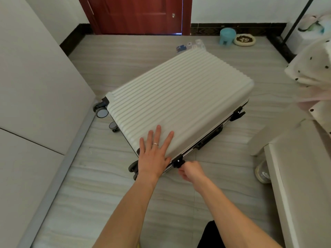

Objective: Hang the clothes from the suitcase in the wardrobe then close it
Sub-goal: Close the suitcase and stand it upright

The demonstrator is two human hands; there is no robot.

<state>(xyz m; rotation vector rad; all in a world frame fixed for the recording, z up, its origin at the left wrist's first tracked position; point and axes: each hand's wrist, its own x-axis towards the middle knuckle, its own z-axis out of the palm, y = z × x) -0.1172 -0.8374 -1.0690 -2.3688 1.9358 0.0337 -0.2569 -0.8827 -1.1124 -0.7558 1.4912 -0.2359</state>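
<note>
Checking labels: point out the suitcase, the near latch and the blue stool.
suitcase (179, 97), head view, ribbed lid.
near latch (177, 162), head view, black clasp.
blue stool (227, 35), head view, its side.

Both forearms are bare to the bottom edge of the view, with no sleeves showing. The left hand (153, 159) wears a thin silver-coloured band ring (155, 144) on one finger. The right hand (191, 171) shows no jewellery. Dark black fabric (211, 235) covers the leg below.

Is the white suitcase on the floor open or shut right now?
Shut. The suitcase lies flat, its ribbed lid down against the base; the left hand presses on it while the right hand works the near latch.
</note>
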